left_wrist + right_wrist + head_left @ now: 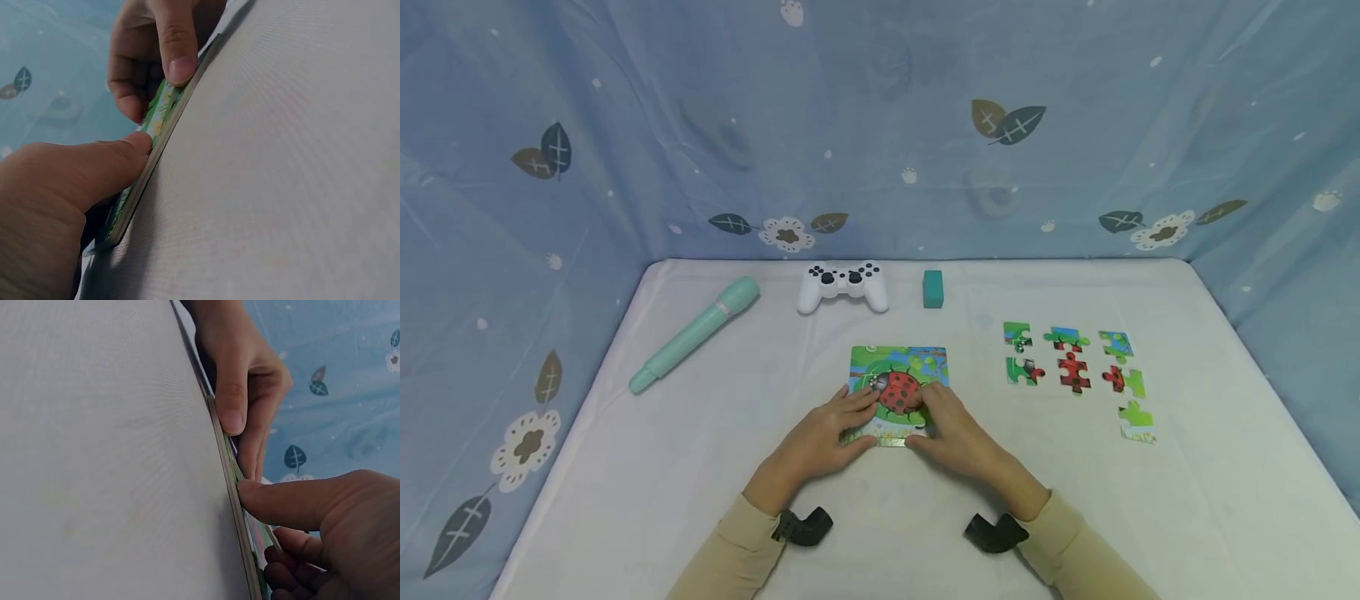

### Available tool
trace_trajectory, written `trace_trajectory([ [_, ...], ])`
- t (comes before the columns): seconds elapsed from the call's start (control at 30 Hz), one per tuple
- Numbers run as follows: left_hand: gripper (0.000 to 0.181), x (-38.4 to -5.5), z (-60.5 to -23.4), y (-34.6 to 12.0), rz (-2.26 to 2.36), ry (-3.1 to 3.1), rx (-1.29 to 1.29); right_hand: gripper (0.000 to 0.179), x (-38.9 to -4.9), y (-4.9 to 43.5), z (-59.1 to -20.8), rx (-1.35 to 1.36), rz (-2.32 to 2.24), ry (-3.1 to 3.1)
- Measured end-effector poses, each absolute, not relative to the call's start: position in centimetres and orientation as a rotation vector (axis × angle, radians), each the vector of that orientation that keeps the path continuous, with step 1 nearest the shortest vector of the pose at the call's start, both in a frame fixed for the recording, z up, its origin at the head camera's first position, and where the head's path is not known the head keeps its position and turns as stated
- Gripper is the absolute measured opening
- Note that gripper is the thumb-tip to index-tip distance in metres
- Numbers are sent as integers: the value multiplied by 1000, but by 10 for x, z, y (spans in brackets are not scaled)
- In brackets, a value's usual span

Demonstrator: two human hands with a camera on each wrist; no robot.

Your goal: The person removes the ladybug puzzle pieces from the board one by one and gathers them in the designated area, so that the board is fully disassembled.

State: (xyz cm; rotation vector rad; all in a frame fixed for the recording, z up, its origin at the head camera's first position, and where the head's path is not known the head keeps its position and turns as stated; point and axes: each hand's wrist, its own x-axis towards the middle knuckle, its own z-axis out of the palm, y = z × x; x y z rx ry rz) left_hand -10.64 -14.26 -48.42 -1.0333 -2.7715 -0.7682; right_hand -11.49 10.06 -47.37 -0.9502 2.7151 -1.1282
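A ladybug jigsaw board lies flat on the table in front of the person. The left hand rests on its left side, fingers stretched over the picture and thumb at the near edge. At the right side, the right hand has curled fingers and pinches a puzzle piece, whose thin pale edge stands tilted off the board in the right wrist view. That hand hides most of the piece. Its thumb lies along the board's near edge. Several loose puzzle pieces lie apart to the right.
Behind the board are a white game controller and a teal block. A mint-green stick-shaped object lies at the left. White cloth covers the table, and a blue patterned curtain hangs behind it.
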Motion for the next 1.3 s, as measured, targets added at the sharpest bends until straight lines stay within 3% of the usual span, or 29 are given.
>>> trace_trajectory([
  [0.47,51,-106,-486,-144,-808,-2772,-1032,40,-124,127,-453,-895,-1101,2736],
  [1.3,51,-107,-488,-144,-854,-2778,-1010,47,-111,262,-453,-457,-1035,3034],
])
